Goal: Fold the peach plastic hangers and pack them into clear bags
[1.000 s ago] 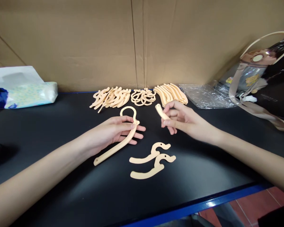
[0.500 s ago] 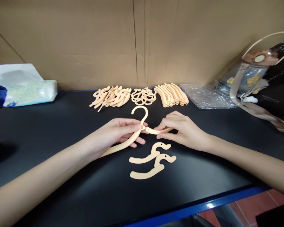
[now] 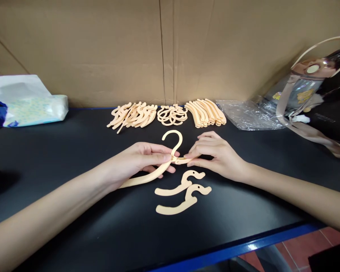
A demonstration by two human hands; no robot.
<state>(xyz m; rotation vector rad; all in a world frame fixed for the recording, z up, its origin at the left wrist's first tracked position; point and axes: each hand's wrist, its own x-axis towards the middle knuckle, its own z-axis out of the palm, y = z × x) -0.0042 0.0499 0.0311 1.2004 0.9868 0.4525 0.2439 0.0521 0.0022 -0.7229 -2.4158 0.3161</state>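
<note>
My left hand (image 3: 141, 162) is closed on a beige wooden hanger arm (image 3: 143, 178) with a hook (image 3: 174, 140) rising from its inner end. My right hand (image 3: 215, 156) pinches a second beige arm piece (image 3: 184, 160) and presses its end against the joint under the hook. Most of that second piece is hidden under my fingers. Two loose curved beige pieces (image 3: 183, 194) lie on the black table (image 3: 73, 158) just in front of both hands.
Along the back lie three heaps of beige parts: shaped pieces (image 3: 133, 115), hooks (image 3: 172, 115) and curved arms (image 3: 206, 112). A tissue pack (image 3: 34, 109) sits at the left. Crumpled clear plastic (image 3: 248, 115) and a strapped bag (image 3: 308, 90) are at the right. A cardboard wall (image 3: 158, 49) stands behind.
My right hand brought its piece down from mid-air to the joint of the hanger in my left hand. The hook has swung upright and shifted right.
</note>
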